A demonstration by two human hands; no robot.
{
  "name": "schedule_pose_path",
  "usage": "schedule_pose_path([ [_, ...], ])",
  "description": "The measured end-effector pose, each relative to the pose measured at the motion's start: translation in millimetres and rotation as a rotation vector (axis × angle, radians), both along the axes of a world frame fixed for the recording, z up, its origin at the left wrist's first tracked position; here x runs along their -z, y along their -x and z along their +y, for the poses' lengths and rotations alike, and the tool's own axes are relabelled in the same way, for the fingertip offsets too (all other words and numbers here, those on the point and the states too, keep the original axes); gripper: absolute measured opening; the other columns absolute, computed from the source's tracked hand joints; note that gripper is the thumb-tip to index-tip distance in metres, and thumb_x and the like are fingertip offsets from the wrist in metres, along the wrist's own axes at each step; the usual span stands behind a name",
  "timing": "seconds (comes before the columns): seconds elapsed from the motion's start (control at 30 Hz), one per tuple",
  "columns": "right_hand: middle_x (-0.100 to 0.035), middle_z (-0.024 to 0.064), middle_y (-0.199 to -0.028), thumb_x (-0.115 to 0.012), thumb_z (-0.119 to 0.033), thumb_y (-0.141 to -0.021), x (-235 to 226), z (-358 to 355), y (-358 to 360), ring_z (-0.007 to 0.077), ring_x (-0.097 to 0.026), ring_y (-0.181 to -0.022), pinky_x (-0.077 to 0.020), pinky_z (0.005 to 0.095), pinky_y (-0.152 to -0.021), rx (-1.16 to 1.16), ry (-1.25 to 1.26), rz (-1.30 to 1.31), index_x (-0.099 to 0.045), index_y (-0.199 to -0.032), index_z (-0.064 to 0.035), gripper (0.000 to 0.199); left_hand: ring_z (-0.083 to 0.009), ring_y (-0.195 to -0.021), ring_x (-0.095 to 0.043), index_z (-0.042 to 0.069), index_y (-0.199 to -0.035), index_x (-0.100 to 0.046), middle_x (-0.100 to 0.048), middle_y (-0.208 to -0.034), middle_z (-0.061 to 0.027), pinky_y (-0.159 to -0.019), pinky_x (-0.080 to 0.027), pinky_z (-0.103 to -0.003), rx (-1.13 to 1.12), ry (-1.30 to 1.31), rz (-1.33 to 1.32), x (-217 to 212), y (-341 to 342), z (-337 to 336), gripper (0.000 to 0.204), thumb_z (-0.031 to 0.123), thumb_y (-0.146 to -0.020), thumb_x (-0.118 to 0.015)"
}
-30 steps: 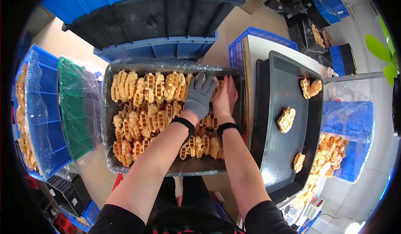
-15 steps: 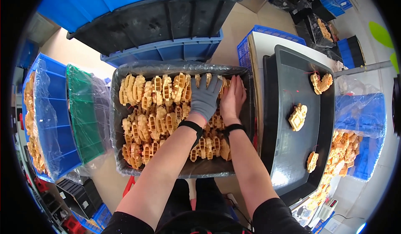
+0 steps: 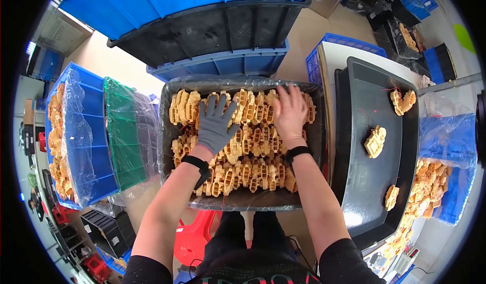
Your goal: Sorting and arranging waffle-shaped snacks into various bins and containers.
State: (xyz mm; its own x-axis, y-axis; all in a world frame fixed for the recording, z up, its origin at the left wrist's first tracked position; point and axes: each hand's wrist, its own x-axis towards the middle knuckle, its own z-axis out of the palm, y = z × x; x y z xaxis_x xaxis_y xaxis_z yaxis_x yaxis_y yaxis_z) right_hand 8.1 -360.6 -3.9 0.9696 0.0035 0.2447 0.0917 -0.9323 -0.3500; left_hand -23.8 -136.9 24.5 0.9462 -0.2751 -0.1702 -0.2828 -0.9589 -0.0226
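A black bin lined with clear plastic stands in front of me, filled with rows of tan moulded plastic parts. My left hand, in a grey glove, rests with spread fingers on the parts at the left of the far row. My bare right hand lies over the right end of that row, fingers stretched and resting on the parts. Neither hand grips a part that I can see. The parts directly beneath both palms are hidden.
To the right a black tray holds a few tan parts. Stacked blue and black crates stand beyond the bin. At left are a blue crate of parts and a green one. A red stool is below.
My left hand has moved left along the far row, away from my right hand, and its fingers have spread. My right hand stays near the row's right end. The view has shifted slightly.
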Motion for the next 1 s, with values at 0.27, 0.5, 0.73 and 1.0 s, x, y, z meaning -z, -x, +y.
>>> schedule_pose_path([
  [0.27, -0.046, 0.012, -0.139, -0.057, -0.03, -0.092, 34, 25, -4, 0.0269, -0.039, -0.133, -0.0264, 0.0468, -0.108, -0.189, 0.114, -0.044, -0.051, -0.13, -0.0157, 0.041, -0.0344, -0.141, -0.024, 0.021, -0.148, -0.029, -0.021, -0.155, -0.0114, -0.113, -0.02, -0.054, -0.03, -0.027, 0.008, 32, -26, 19, 0.072, 0.054, -0.089, -0.053],
  [0.5, -0.047, 0.0121, -0.137, -0.056, -0.027, -0.088, 42, 1, -10, 0.0276, -0.044, -0.128, -0.0332, 0.0439, -0.104, -0.282, 0.25, -0.097, -0.051, -0.126, -0.0103, 0.041, -0.0366, -0.141, -0.023, 0.017, -0.146, -0.033, -0.024, -0.153, -0.0142, -0.112, -0.02, -0.055, 0.011, 0.064, -0.035, 45, -27, 18, 0.073, 0.052, -0.087, -0.057],
  [0.73, -0.048, 0.0112, -0.137, -0.055, -0.02, -0.086, 36, 1, -10, 0.0243, -0.044, -0.127, -0.0324, 0.0452, -0.105, -0.291, 0.254, -0.005, -0.051, -0.125, -0.0062, 0.041, -0.0371, -0.139, -0.027, 0.016, -0.144, -0.036, -0.029, -0.15, -0.0153, -0.111, -0.022, -0.055, 0.054, 0.06, -0.104, 47, -27, 22, 0.071, 0.05, -0.086, -0.059],
  [1.0, -0.051, 0.0092, -0.132, -0.056, -0.017, -0.084, 41, 10, -20, 0.0254, -0.047, -0.124, -0.031, 0.0452, -0.106, -0.232, 0.27, -0.018, -0.054, -0.119, -0.0068, 0.037, -0.0354, -0.139, -0.027, 0.021, -0.146, -0.033, -0.027, -0.152, -0.0124, -0.112, -0.021, -0.054, 0.048, 0.092, -0.106, 54, -23, 29, 0.069, 0.047, -0.087, -0.059],
])
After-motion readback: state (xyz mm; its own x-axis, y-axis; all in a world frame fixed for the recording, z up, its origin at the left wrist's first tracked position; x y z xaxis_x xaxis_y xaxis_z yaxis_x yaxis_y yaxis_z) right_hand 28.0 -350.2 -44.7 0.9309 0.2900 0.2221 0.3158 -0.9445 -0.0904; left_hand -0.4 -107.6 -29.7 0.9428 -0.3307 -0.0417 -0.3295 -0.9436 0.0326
